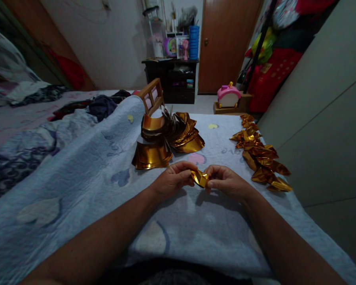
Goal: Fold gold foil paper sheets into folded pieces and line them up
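Between my two hands is a small folded piece of shiny gold foil paper [199,179], held above the bed cover. My left hand [178,177] pinches its left end, thumb on the near side. At its right end, my right hand [222,179] grips it between thumb and fingers. Just beyond my left hand lie fanned stacks of flat gold foil sheets [154,153], curled at their edges. Off to the right, several folded gold foil pieces [264,158] form a long row along the edge of the bed.
A pale blue cover with heart shapes [86,221] spreads under everything. A wooden frame [152,97] stands behind the foil stacks. Rumpled clothes [103,105] lie at the left. Farther back are a dark cabinet [172,81], a pink toy [228,96] and a wooden door [225,47]. A pale panel [323,118] borders the right.
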Motion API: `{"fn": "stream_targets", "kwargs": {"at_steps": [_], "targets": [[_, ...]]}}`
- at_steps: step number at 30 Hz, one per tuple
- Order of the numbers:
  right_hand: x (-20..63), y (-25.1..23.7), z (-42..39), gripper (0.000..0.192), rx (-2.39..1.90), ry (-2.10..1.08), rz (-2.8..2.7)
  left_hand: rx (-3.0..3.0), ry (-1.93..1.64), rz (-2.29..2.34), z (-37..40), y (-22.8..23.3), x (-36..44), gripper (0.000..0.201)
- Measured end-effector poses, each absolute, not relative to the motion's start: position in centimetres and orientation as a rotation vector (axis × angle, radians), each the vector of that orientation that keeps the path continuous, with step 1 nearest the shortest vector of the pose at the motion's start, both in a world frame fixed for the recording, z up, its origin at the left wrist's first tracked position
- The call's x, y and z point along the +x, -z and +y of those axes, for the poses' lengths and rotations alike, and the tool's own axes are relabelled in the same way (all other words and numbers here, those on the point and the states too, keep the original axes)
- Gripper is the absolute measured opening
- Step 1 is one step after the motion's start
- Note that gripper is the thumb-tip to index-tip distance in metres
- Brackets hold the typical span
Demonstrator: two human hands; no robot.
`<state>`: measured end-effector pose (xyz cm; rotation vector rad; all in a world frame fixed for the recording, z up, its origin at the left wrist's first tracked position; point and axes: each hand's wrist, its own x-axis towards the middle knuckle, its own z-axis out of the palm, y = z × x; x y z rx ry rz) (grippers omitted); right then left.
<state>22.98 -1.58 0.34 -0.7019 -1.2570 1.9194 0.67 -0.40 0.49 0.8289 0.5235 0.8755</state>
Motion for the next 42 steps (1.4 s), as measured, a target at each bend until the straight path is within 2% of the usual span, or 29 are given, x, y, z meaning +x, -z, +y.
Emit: {"fn": "stream_targets", "kwargs": {"at_steps": [7,16,21,28,32,42], "targets": [[22.9,-1.1,-1.8,0.028,-0.696,-1.881,-1.265,0.807,-0.901,0.620,-0.2,-1.0,0.2,0.035],[22.9,-1.2,-1.8,0.027,-0.696,-1.881,-1.236,0.881,-0.990,0.688,0.0,-1.0,0.2,0.031],[23.1,-1.4,-1.9,0.029,-0.711,-1.888,-1.234,0.799,-0.798,0.572,-0.1,-1.3,-0.2,0.052],[23.2,-2.0,-2.0,0.029,-0.678,-1.878,-1.217,0.810,-0.655,0.506,-0.3,-1.2,-0.5,0.031],[23.1,-1.9,-2.0,0.034,-0.677,-1.882,-1.192,0.826,-0.723,0.520,-0.1,-1.0,-0.3,0.031],[23.1,-1.2,-2.0,0.032,-0.769,-1.885,-1.229,0.846,-0.715,0.516,-0.2,-0.7,-0.1,0.030]]}}
